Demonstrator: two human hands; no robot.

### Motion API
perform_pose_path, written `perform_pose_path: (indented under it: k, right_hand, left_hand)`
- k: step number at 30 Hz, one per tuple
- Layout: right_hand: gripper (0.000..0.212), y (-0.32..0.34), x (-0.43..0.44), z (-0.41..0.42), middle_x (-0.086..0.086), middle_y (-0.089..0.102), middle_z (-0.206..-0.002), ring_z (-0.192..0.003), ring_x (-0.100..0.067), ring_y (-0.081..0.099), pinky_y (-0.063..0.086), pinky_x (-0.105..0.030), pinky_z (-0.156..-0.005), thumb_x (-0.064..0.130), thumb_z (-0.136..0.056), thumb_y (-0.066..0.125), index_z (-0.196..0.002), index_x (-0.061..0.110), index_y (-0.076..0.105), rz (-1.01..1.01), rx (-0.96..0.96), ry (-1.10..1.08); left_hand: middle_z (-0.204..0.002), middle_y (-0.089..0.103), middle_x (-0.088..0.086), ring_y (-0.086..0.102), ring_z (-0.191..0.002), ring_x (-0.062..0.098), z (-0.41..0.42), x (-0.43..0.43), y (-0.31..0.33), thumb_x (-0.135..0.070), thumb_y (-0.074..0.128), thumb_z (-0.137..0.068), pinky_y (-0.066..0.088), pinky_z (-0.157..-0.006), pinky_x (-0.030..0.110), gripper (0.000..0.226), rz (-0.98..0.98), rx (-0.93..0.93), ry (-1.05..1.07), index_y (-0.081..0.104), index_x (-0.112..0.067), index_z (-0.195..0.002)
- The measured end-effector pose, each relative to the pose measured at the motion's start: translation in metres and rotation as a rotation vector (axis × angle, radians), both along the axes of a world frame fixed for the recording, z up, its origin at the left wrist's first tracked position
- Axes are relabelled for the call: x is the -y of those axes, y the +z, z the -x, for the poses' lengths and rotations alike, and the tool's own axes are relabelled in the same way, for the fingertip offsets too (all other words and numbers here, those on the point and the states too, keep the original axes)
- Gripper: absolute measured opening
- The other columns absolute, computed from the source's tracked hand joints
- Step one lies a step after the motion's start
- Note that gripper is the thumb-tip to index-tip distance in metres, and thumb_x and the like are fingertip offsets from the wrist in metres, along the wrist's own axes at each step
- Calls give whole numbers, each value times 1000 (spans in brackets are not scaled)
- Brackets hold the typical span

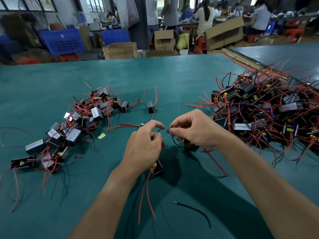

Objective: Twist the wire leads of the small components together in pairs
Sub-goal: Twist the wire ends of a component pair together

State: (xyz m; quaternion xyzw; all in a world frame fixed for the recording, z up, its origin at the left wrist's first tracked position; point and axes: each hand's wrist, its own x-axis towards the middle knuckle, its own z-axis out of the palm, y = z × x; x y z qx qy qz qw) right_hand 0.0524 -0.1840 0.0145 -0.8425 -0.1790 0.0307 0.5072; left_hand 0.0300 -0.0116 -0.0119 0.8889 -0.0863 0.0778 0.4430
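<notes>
Teal worktable (120,75); behind — cardboard boxes (224,34), blue crates (62,41), windows (96,4).

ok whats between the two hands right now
Head view: a narrow gap over the green table, crossed by a thin black lead pinched by the right hand and a red lead at the left hand.

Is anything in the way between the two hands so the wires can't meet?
No, nothing visible. The left hand and right hand each pinch a lead, and only bare table shows in the small gap between them. The left pile and right pile lie off to the sides.
</notes>
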Motion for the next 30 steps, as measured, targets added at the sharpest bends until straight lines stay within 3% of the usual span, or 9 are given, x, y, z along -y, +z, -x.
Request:
perform_pose_path:
  k: [3,6,8,11,16,22,25,30]
  right_hand:
    - [14,-1,-1,-2,4,65,-58,-47,-2,54,41,-13,-47,4,-85,73,-75,14,70,-80,-11,-27]
    - [13,-2,-2,-1,1,66,-59,-48,-6,54,43,-16,-48,2,-83,74,-78,12,67,-84,-34,-25]
    - [10,-2,-3,0,-4,69,-65,-50,-9,57,46,-19,-52,3,-86,71,-80,10,66,-83,-48,-17]
    - [8,-1,-3,1,-4,71,-66,-49,-8,60,46,-16,-50,4,-90,66,-81,6,67,-81,-42,-12]
    - [12,-1,-1,0,-3,72,-64,-49,-8,63,46,-13,-48,1,-89,67,-78,4,67,-110,-62,13]
    - [9,1,1,-1,-5,73,-65,-51,-9,63,43,-12,-46,1,-85,71,-77,2,69,-97,-39,25]
    - [6,1,2,-1,-5,71,-64,-52,-10,59,43,-17,-45,2,-84,73,-80,2,68,-84,-18,10]
    - [6,2,1,1,-4,70,-64,-53,-9,62,45,-23,-50,7,-85,72,-79,7,71,-24,6,-2]
  left_hand:
    - [-66,71,-7,42,-41,7,-1,0,1,-7,49,-92,39,-49,26,25,141,-13,-11,60,-29,-94]
    - [-68,73,-8,48,-50,16,0,0,2,-7,52,-92,49,-56,40,22,185,-30,-24,61,-27,-89]
    - [-69,74,-8,52,-53,16,0,1,2,-9,55,-92,52,-61,43,19,191,-39,-32,63,-25,-87]
    - [-70,73,-5,57,-52,10,0,2,1,-6,58,-91,52,-61,38,18,212,-18,-40,67,-20,-83]
    - [-68,73,-2,55,-45,2,3,5,3,-2,61,-90,43,-47,14,21,260,0,-65,73,-15,-78]
    - [-64,71,0,53,-45,7,3,5,4,-4,63,-86,41,-46,16,27,283,12,-88,77,-23,-72]
    - [-66,72,4,53,-51,8,4,6,5,-11,65,-77,45,-51,24,19,297,4,-126,77,-25,-74]
    - [-68,74,-2,56,-54,7,2,2,5,-4,69,-83,50,-54,28,25,293,-26,-98,77,-26,-74]
